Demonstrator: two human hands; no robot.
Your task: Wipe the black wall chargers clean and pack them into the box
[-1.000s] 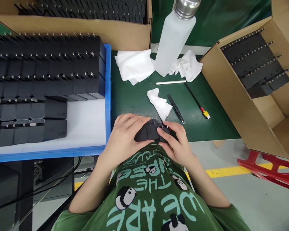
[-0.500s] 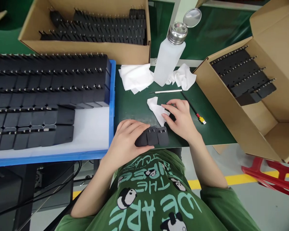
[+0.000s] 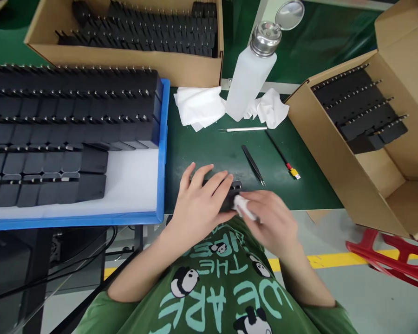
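My left hand (image 3: 200, 206) grips a short row of black plug adapters (image 3: 229, 201) at the near edge of the green table, its fingers over the top and the thumb along the near side. Most of the row is hidden beneath that hand. A crumpled white cloth (image 3: 244, 207) is pinched in my right hand (image 3: 274, 220) and pressed against the right end of the row. Black tweezers (image 3: 252, 164) lie beyond my right hand, close to a thin white-handled tool (image 3: 246, 129) and a black USB cable (image 3: 282, 154) with a yellow-and-red plug.
Rows of adapters fill much of a blue-rimmed tray (image 3: 162, 139) at left. Cardboard boxes holding adapters stand at the back (image 3: 132, 60) and right (image 3: 320, 153). A white pump bottle (image 3: 249, 79) stands between folded wipes (image 3: 200, 106) and a crumpled wipe (image 3: 272, 109).
My right hand has picked up the white cloth from the table and brought it to the adapters, uncovering the tweezers. My left hand has shifted right, covering more of the row.
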